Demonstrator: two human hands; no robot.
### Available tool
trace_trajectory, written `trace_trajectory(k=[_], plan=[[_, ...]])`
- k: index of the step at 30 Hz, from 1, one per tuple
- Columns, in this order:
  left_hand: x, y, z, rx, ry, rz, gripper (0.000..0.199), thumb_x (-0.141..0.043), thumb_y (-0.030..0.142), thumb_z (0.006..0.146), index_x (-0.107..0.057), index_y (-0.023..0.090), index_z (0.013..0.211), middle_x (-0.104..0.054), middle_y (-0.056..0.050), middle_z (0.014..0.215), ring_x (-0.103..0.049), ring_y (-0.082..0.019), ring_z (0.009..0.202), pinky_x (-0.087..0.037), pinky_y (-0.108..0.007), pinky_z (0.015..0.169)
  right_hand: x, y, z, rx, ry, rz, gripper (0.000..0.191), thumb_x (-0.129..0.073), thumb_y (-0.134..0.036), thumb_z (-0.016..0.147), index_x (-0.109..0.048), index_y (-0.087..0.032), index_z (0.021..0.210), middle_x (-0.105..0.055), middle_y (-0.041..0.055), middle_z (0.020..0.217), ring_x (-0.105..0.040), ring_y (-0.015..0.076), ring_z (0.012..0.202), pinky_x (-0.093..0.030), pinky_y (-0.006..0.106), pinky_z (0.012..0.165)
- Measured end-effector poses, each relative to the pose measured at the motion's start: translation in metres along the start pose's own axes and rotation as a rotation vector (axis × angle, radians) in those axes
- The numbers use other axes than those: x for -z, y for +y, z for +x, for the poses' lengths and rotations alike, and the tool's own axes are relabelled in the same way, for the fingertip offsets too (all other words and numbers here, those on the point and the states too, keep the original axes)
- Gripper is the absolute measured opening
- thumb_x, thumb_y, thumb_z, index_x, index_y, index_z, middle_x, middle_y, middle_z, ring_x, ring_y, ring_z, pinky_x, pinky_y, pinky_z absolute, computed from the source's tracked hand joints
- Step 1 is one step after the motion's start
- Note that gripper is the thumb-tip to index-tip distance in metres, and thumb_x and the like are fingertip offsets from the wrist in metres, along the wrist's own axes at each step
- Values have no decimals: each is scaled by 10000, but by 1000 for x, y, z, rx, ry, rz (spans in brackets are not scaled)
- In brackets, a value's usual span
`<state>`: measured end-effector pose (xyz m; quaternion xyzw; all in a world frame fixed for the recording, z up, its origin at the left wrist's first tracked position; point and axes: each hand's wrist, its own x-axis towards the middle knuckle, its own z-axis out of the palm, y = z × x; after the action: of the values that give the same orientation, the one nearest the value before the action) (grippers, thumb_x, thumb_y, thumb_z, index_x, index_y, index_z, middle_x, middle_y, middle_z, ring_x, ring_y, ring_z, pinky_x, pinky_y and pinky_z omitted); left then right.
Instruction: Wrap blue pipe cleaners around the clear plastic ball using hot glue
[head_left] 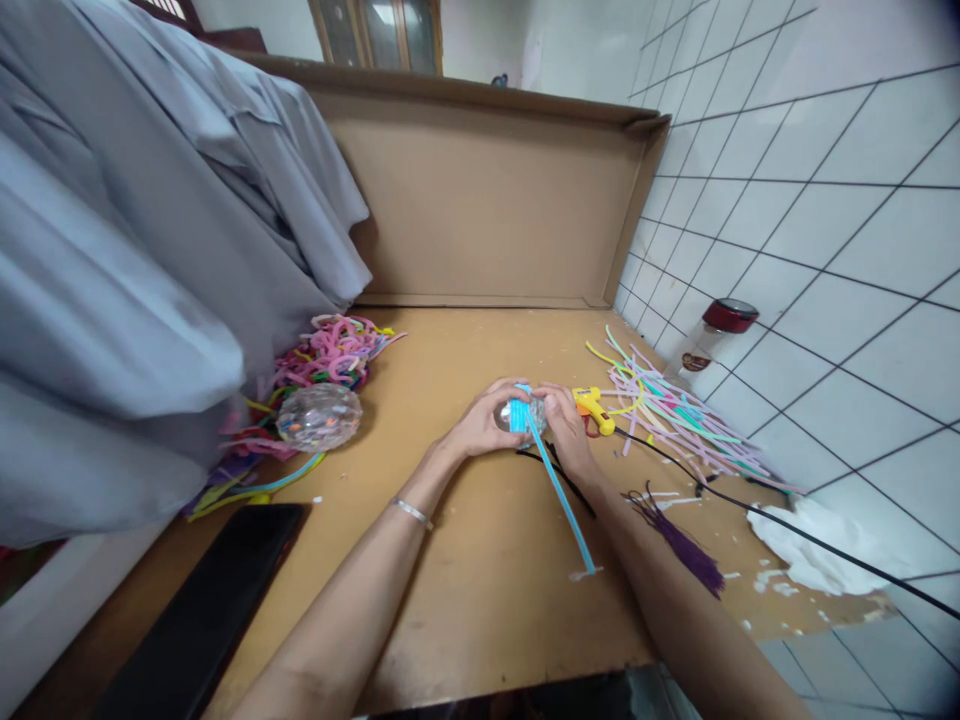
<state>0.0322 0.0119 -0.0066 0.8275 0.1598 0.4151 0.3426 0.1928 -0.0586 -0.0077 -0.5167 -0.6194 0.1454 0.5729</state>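
My left hand (484, 418) curls round the left side of a small clear plastic piece (537, 412) at the middle of the table. A band of light blue pipe cleaner (559, 490) is wrapped round this piece, and its long loose end hangs down toward the table's front. On the other side my right hand (568, 430) grips the piece, fingers bent at its right edge. Just beyond the right hand lies a yellow glue gun (595, 408) with a black cord. The underside of the piece is hidden by my fingers.
Pink and mixed pipe cleaners (337, 350) pile at left behind a clear faceted plastic bowl (319, 417). A black phone (217, 600) lies front left. Loose pipe cleaners (682, 415), a lidded jar (709, 340), a purple tassel (686, 545) and white tissue (817, 545) are at right.
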Motion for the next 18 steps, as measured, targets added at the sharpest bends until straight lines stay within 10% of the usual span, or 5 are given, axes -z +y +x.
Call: trace_trajectory(k=[7,18], plan=[[-1,1,1,-7,3,-5,454,-793,224,602,-624,185,1022,-555,-130,1286,-519,-278,1257,-395,-471,1078,-3,6,-2,28,-78,-140,480,-283,-527,967,-578,-269,1244,-541,94,1243,-478,225,1217,-377,456,1086],[0,-1,0,12,13,-18,478,-809,240,597,-621,187,1033,-533,-154,1325,-497,-297,1284,-387,-494,1065,0,1,-2,3,-33,-67,502,-306,-585,949,-661,-254,1076,-528,91,1200,-462,232,1253,-363,457,1100]])
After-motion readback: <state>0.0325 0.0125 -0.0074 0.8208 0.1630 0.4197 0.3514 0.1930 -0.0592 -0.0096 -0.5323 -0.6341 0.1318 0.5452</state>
